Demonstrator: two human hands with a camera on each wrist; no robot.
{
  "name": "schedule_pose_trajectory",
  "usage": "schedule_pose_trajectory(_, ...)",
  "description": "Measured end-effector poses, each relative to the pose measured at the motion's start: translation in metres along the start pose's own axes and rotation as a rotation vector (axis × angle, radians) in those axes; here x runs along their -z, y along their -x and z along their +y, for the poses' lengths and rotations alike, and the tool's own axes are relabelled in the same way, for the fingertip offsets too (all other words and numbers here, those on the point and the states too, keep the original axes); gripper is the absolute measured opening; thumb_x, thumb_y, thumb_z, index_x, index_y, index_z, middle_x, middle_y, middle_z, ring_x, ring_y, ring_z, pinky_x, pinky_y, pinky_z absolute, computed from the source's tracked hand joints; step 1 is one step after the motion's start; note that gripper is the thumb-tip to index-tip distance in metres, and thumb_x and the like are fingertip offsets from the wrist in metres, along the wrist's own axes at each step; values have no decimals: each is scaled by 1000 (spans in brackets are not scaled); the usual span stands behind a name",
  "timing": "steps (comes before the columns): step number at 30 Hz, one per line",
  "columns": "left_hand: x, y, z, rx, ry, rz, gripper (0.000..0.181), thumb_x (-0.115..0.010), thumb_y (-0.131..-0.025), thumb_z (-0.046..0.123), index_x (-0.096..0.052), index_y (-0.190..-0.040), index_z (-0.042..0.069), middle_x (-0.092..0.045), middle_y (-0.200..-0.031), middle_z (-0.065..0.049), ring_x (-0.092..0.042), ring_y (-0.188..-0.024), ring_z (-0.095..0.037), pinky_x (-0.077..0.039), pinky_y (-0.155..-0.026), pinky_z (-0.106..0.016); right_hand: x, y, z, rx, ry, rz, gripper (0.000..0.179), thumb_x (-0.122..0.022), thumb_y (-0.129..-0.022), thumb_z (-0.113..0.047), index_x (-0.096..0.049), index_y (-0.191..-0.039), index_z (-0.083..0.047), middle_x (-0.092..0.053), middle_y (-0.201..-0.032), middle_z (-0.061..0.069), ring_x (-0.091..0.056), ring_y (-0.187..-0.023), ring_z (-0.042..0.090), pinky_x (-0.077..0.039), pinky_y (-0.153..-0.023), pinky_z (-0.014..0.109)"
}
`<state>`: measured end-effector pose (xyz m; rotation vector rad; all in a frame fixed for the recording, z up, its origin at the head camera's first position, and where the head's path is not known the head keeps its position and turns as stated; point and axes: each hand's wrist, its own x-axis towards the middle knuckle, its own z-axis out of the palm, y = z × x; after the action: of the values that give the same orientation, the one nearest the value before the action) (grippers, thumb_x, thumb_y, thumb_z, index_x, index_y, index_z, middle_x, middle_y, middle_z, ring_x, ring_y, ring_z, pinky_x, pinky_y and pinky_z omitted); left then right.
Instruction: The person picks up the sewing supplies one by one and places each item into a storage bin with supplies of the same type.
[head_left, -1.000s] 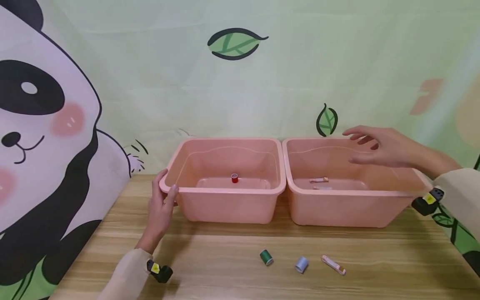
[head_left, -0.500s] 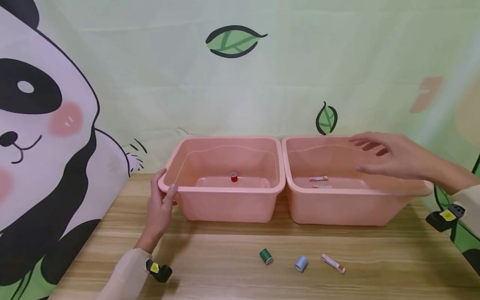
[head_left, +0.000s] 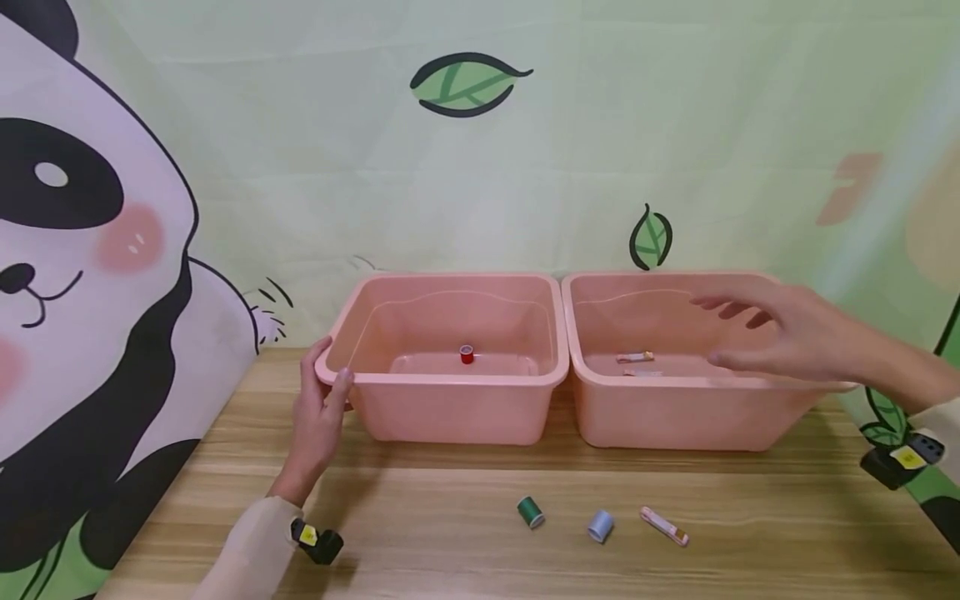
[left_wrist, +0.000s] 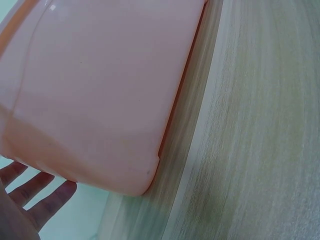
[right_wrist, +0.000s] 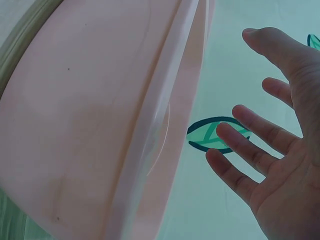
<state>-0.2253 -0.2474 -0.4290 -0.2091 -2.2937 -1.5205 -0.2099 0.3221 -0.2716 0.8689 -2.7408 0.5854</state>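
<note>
My left hand grips the left front corner of the left pink plastic tub, thumb at the rim and fingers along the side. In the left wrist view, three fingers show by its wall. My right hand hovers over the right pink tub, fingers spread and holding nothing; the right wrist view shows its bare palm. A small red thread spool stands inside the left tub. Two slim, pale, stick-like pieces, one of them with a brownish end, lie in the right tub.
On the wooden table before the tubs lie a green thread spool, a light blue spool and another slim pale piece with a brown end. Behind the tubs hangs a cloth backdrop with a panda and leaves.
My right hand has moved a little to the right and lower over the right tub. The left hand keeps its grip, and the tubs and small things stay put.
</note>
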Motion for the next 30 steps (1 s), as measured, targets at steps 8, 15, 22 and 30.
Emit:
schedule_pose_trajectory(8,0,0,1,-2,-1,-1,61,-48,-109,41,-18,-161,34,-35,-162,-3,-51,-133,-34,-55,-82,-18,-4,7,-8,61,11,36,73,-92,-78,-25,-58,-143,-31,-62,-132,-11,-61,-104,8,-56,-82,38)
schedule_pose_trajectory(15,-1,0,0,-7,0,3,59,-48,-109,36,-18,-161,34,-36,-161,-4,-52,-131,-33,-55,-81,-19,-5,13,-11,83,-3,34,66,-91,-78,-21,-63,-137,-28,-56,-138,-9,-59,-105,4,-56,-82,35)
schedule_pose_trajectory(22,-1,1,1,-11,-7,7,58,-48,-110,32,-19,-161,34,-37,-160,-5,-53,-130,-32,-55,-80,-18,-3,19,-18,39,-7,21,64,-89,-81,-26,-62,-138,-34,-57,-136,-12,-59,-107,4,-56,-84,35)
schedule_pose_trajectory(30,-1,1,0,-22,-3,3,58,-47,-110,29,-19,-161,31,-38,-160,-7,-54,-128,-32,-56,-80,-19,-7,26,-22,107,10,42,68,-92,-77,-24,-62,-137,-34,-61,-131,-15,-59,-106,3,-56,-80,32)
